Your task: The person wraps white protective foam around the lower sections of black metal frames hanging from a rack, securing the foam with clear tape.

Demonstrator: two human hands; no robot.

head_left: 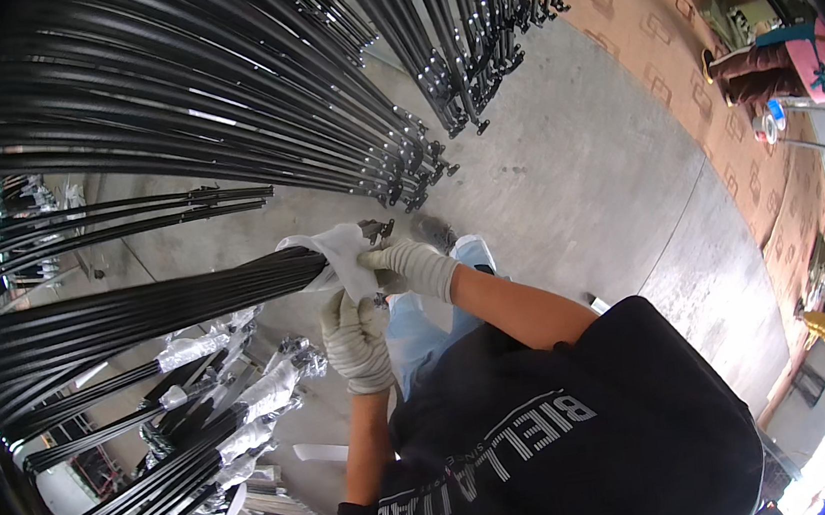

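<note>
A thick bundle of black metal tubes comes in from the left, and a white wrapping sheet is draped around its near end. Dark end fittings stick out past the sheet. My right hand, in a pale knit glove, is closed on the sheet's right side. My left hand, gloved the same way, is just below the bundle, its curled fingers closed at the sheet's lower edge. Part of the left fingers' grip is hidden.
Long rows of black tubes with end fittings fan out above. Bundles with clear plastic on their ends stand at lower left. Grey concrete floor lies to the right, bordered by patterned brown flooring. Another person is at far right.
</note>
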